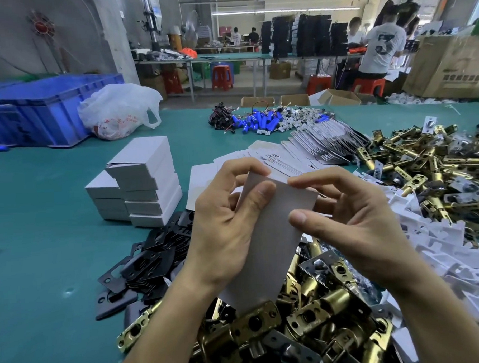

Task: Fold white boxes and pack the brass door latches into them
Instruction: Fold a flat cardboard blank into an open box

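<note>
The left forearm (162,322) and right forearm (442,323) rise from the near edge toward the middle. The left hand (224,226) pinches the flat white box (271,243), thumb on its near face; the right hand (355,220) pinches its right edge, fingers curled.

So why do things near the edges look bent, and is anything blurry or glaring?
Head view: the wide-angle lens bends lines near the edges, like the pillar; lighting is even, with soft shadow beside the stacked boxes; the brass latches show small glints, no harsh glare; the box blank in the left hand and right hand is sharp, the distant workers softer.
</note>
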The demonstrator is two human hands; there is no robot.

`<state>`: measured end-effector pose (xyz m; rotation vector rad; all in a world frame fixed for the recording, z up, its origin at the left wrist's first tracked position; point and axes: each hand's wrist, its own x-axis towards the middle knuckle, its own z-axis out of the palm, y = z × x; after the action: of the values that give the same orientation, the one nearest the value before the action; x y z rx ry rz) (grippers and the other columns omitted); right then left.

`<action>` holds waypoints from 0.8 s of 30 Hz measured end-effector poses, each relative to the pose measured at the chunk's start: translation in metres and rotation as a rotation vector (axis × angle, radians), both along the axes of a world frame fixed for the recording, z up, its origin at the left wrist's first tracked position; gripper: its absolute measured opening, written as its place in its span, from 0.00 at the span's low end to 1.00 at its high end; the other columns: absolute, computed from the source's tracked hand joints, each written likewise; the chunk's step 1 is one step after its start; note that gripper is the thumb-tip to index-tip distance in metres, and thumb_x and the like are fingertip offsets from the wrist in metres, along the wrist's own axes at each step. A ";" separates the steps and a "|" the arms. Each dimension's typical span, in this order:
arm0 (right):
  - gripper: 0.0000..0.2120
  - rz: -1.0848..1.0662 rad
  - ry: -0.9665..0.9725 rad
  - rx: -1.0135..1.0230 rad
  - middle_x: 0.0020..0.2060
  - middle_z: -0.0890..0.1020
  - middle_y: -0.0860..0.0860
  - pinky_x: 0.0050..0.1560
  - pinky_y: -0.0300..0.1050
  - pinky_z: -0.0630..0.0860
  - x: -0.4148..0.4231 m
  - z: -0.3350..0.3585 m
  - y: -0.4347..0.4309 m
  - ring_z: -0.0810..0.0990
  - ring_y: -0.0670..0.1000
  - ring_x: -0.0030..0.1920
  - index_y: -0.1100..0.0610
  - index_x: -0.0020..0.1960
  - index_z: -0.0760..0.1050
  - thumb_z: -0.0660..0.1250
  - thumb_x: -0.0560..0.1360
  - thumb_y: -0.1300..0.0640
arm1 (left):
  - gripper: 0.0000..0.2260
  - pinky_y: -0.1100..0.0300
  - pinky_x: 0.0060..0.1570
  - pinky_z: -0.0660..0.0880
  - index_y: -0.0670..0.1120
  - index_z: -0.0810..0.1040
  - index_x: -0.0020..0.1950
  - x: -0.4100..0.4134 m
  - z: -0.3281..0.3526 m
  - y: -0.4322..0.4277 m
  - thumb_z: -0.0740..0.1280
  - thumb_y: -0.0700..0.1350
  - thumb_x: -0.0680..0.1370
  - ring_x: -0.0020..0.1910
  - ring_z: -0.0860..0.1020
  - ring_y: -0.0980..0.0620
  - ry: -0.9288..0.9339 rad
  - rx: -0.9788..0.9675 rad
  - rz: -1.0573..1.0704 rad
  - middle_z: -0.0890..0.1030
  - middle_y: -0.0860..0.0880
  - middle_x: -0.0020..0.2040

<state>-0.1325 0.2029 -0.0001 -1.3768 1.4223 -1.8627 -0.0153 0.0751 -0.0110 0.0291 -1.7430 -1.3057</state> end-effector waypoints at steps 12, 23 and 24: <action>0.31 0.114 0.084 0.281 0.55 0.84 0.51 0.50 0.55 0.83 0.017 -0.015 -0.013 0.85 0.53 0.51 0.35 0.69 0.68 0.75 0.70 0.49 | 0.06 0.58 0.32 0.70 0.61 0.78 0.52 0.002 0.011 -0.013 0.63 0.50 0.82 0.33 0.72 0.57 0.239 0.265 0.352 0.77 0.57 0.34; 0.19 -0.198 0.312 0.264 0.45 0.83 0.44 0.45 0.49 0.80 0.017 -0.015 -0.017 0.82 0.46 0.46 0.42 0.60 0.74 0.73 0.73 0.55 | 0.33 0.67 0.33 0.77 0.58 0.67 0.51 0.004 0.011 -0.012 0.81 0.63 0.54 0.38 0.81 0.63 0.005 0.486 0.301 0.80 0.50 0.46; 0.19 -0.208 0.362 0.261 0.44 0.82 0.44 0.42 0.47 0.79 0.021 -0.016 -0.018 0.81 0.46 0.44 0.41 0.61 0.73 0.73 0.73 0.55 | 0.35 0.64 0.33 0.78 0.58 0.66 0.51 0.004 0.011 -0.013 0.81 0.62 0.52 0.39 0.82 0.61 0.011 0.527 0.300 0.80 0.51 0.46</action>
<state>-0.1119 0.1848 -0.0156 -1.5322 1.9766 -1.5207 -0.0111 0.0624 0.0004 0.5590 -1.2813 -1.4922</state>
